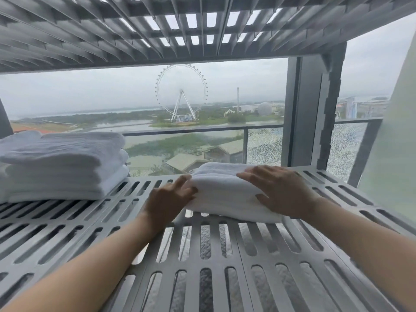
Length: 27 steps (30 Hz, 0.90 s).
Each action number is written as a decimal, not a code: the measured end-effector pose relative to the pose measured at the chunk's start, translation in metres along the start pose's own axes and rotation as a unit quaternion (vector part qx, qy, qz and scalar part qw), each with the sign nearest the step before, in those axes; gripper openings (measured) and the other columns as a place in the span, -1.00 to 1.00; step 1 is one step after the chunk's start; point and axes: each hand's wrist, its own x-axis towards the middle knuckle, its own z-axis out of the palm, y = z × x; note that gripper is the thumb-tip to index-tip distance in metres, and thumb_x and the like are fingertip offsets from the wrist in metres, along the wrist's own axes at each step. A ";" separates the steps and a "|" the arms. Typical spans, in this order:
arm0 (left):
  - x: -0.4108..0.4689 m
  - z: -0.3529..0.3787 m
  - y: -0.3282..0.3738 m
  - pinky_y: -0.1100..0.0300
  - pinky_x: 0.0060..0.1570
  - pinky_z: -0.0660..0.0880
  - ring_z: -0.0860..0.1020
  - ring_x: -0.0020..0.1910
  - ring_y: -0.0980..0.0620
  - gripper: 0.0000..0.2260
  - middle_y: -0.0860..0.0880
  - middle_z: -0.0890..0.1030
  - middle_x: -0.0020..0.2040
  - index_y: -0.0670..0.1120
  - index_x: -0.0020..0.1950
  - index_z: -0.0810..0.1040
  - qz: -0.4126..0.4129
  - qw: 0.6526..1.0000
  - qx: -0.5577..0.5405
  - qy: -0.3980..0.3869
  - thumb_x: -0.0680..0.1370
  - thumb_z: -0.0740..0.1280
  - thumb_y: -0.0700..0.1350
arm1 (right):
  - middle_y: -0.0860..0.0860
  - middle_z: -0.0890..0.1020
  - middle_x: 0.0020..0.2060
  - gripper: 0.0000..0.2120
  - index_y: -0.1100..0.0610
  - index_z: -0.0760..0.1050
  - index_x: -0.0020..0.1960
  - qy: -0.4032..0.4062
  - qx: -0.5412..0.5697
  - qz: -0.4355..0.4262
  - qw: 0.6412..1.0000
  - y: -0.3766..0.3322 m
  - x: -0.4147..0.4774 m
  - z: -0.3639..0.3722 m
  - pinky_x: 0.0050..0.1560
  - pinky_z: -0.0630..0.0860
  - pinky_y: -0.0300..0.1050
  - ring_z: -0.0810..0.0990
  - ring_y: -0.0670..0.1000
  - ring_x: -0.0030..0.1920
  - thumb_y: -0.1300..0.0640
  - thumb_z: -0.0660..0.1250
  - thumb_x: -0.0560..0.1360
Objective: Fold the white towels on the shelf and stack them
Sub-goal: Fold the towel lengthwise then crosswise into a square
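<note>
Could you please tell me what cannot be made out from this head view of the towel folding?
- Stack: its left part is cut off by the frame edge, and the layers blur together, so no count.
- Towel: its right end is hidden under the right hand.
- Left hand: fingertips blurred, so its grip on the towel is unclear.

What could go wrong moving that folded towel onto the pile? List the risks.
1. The left hand touches only the folded towel at its end and the right hand lies flat on top, so the folds may slip open when lifted.
2. The stack already looks uneven; another towel could tip it.
</note>
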 end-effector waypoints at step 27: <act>-0.004 -0.005 -0.008 0.19 -0.72 0.39 0.58 -0.39 -0.04 -0.84 -0.15 0.41 0.04 -0.15 -0.20 0.57 0.075 0.996 -0.039 0.002 0.26 0.41 -0.15 | -0.05 0.61 -0.24 -0.56 0.00 0.51 0.10 -0.124 -0.226 0.103 0.961 -0.059 0.030 0.011 -0.22 0.50 -0.10 0.60 0.01 -0.27 0.18 0.47 0.24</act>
